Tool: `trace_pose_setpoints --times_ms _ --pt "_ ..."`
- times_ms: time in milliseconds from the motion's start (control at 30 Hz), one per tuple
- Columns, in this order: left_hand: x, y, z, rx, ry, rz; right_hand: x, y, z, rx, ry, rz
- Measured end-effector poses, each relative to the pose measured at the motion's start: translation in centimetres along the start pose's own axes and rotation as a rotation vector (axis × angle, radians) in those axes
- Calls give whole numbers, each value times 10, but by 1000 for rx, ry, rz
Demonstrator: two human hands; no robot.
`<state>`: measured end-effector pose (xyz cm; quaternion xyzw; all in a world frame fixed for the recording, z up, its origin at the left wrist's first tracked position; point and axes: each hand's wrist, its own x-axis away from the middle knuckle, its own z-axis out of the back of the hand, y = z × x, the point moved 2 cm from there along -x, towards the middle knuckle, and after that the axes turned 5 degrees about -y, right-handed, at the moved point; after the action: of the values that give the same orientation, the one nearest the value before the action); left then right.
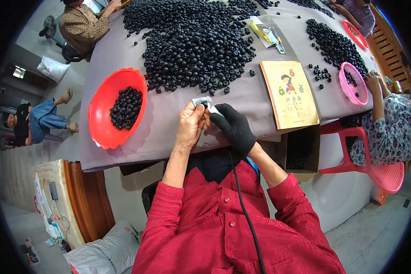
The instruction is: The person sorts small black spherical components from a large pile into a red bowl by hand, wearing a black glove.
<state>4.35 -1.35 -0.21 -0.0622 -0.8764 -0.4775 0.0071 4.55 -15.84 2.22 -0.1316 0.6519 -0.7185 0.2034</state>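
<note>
Just over the table's near edge, my two hands meet. My left hand (190,125) is bare and pinched closed, with a whitish wrapping (202,100) around a fingertip; a dark bit shows beside it, too small to name. My right hand (235,129), in a black glove, closes on a small pale object (213,109) that touches the left fingers; most of it is hidden. Beyond them spreads a big heap of small black round pieces with holes (198,57). To the left a red scalloped basin (100,102) holds more of these pieces.
A yellow booklet (290,96) lies right of my hands, with a cutter knife (277,39) and packet behind it. Another heap of black pieces (335,43) and a pink basket (348,97) are farther right. Co-workers sit around the grey-covered table (118,153); a red chair (351,146) stands right.
</note>
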Motion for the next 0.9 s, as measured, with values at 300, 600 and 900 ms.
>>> trace_pose_setpoints --times_ms 300,600,900 --pt "5 -2 1 42 -35 -43 -3 3 -1 131 44 96" --pt "9 -3 -4 -96 45 -77 0 -2 -2 -36 -41 -36" --pt "7 -6 12 217 -51 -51 -2 5 -2 2 121 47"
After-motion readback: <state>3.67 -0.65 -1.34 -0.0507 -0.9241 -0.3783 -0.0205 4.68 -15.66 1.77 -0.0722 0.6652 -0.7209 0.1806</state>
